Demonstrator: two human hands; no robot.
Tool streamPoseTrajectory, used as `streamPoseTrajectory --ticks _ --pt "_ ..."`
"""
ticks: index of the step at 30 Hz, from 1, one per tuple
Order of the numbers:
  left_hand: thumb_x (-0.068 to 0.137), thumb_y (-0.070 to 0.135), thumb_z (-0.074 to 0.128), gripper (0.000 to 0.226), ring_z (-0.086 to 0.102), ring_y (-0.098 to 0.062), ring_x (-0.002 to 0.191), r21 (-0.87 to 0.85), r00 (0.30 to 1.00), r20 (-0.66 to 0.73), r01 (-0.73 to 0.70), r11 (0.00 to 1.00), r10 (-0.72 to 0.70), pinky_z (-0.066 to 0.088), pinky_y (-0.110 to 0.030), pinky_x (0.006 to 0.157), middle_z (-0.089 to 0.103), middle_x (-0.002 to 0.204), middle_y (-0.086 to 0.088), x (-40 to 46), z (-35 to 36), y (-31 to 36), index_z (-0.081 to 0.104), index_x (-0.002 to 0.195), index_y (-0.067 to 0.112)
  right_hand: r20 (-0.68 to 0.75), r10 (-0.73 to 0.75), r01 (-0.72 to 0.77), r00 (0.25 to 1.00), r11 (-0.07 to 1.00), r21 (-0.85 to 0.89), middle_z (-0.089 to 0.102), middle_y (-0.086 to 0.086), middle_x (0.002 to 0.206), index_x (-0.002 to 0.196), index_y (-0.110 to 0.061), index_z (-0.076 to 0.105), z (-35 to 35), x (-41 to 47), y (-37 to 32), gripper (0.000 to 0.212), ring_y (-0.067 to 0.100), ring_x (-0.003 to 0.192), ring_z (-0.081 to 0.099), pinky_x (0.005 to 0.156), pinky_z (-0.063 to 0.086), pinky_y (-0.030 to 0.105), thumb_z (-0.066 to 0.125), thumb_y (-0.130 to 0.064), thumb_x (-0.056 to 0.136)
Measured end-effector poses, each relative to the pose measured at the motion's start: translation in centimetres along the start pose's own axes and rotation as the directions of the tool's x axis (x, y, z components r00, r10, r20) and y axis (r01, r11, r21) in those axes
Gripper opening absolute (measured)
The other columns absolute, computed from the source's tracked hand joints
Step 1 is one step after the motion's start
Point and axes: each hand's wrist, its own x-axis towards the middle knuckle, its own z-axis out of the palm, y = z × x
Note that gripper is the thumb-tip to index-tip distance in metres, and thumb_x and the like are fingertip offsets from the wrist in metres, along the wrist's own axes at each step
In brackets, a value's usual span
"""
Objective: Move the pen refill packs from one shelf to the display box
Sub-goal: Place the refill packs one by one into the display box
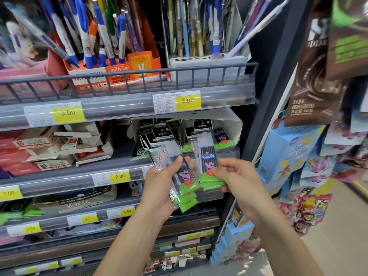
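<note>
Evidently light and slippery, the packs (184, 176) sat pinched low between both hands' (159, 188) curled fingers (227, 166), best gripped there.

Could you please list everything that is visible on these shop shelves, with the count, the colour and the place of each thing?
clear pen refill packs with green bottoms: several, fanned in left grip.
second bunch of refill packs: a few, in right grip.
white cardboard display box: one, second shelf, holding more packs.
orange cardboard pencil box: one, top shelf, left.
white plastic pen holder: one, top shelf, right.
yellow price labels: many, shelf edges.
light blue boxes: several, right rack.
left hand: grips the fan.
right hand: pinches its bunch.
</note>
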Motion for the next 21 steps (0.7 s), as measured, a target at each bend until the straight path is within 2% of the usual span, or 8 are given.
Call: streamPoseTrajectory --ticks 2,4,5,7,11,15,18,21 --pt "0.092 0.019 0.076 0.029 0.079 -0.031 0.096 -0.051 1.0 0.011 0.028 0.998 -0.028 0.065 -0.045 0.078 0.08 0.11 -0.021 0.2 -0.5 0.2 0.079 0.115 0.002 -0.054 -0.019 0.018 0.998 1.0 -0.021 0.075 0.0 0.107 0.122 -0.014 0.069 -0.5 1.5 -0.9 0.033 0.006 0.078 0.068 0.058 0.052 0.023 0.075 -0.021 0.091" --pt "0.096 0.017 0.073 0.022 0.08 -0.028 0.082 -0.092 0.998 0.02 0.054 0.994 -0.052 0.064 -0.037 0.062 0.08 0.106 -0.022 0.3 -0.8 0.5 0.081 0.109 0.001 -0.101 -0.062 0.052 0.993 0.994 -0.1 0.078 0.001 0.097 0.11 -0.015 0.076 -0.7 3.2 -2.0 0.022 0.018 0.088 0.072 0.073 0.059 0.036 0.072 -0.021 0.09" --pt "0.097 0.017 0.072 0.021 0.08 -0.028 0.08 -0.1 0.998 0.025 0.061 0.993 -0.059 0.063 -0.036 0.06 0.08 0.106 -0.023 0.3 -0.9 0.6 0.082 0.107 0.001 -0.124 -0.092 0.071 0.988 0.984 -0.166 0.078 0.001 0.087 0.096 -0.018 0.078 -0.7 4.0 -2.6 0.012 0.023 0.089 0.072 0.08 0.057 0.04 0.07 -0.02 0.088" --pt "0.097 0.018 0.072 0.022 0.079 -0.028 0.079 -0.1 0.997 0.034 0.067 0.993 -0.064 0.063 -0.035 0.061 0.08 0.105 -0.022 0.2 -0.9 0.7 0.082 0.107 0.001 -0.17 -0.15 0.088 0.974 0.941 -0.326 0.073 0.001 0.073 0.077 -0.017 0.073 -0.1 5.3 -3.9 0.012 0.029 0.088 0.07 0.083 0.055 0.042 0.067 -0.022 0.086" --pt "0.097 0.019 0.072 0.021 0.079 -0.027 0.081 -0.094 0.998 0.037 0.061 0.994 -0.057 0.065 -0.04 0.067 0.08 0.104 -0.021 0.0 -1.2 0.9 0.083 0.104 0.003 -0.185 -0.233 0.107 0.955 0.849 -0.517 0.068 0.004 0.081 0.093 -0.014 0.07 1.4 7.1 -4.9 0.016 0.031 0.084 0.06 0.076 0.048 0.039 0.062 -0.026 0.086" --pt "0.097 0.019 0.072 0.02 0.079 -0.028 0.085 -0.086 0.998 0.028 0.061 0.994 -0.059 0.064 -0.05 0.089 0.08 0.107 -0.021 -0.3 -1.5 1.4 0.084 0.1 0.004 -0.165 -0.28 0.106 0.946 0.746 -0.658 0.053 0.008 0.079 0.095 -0.004 0.07 2.3 8.1 -4.9 0.02 0.032 0.084 0.048 0.079 0.04 0.035 0.062 -0.02 0.087" --pt "0.096 0.017 0.073 0.024 0.079 -0.028 0.082 -0.104 0.998 0.018 0.065 0.992 -0.064 0.067 -0.044 0.081 0.08 0.105 -0.024 -0.6 -1.4 1.8 0.081 0.106 -0.003 -0.129 -0.312 0.106 0.941 0.635 -0.765 0.054 0.009 0.075 0.082 -0.008 0.063 2.8 8.1 -5.1 0.015 0.037 0.088 0.057 0.072 0.038 0.034 0.062 -0.021 0.087" --pt "0.098 0.019 0.071 0.03 0.079 -0.029 0.08 -0.091 0.995 0.02 0.097 0.991 -0.095 0.066 -0.041 0.065 0.08 0.101 -0.022 -0.8 -1.2 2.0 0.074 0.118 -0.002 -0.09 -0.339 0.112 0.936 0.533 -0.839 0.068 0.022 0.101 0.094 -0.004 0.067 3.2 8.0 -4.7 0.022 0.042 0.106 0.056 0.078 0.042 0.039 0.057 -0.022 0.091"
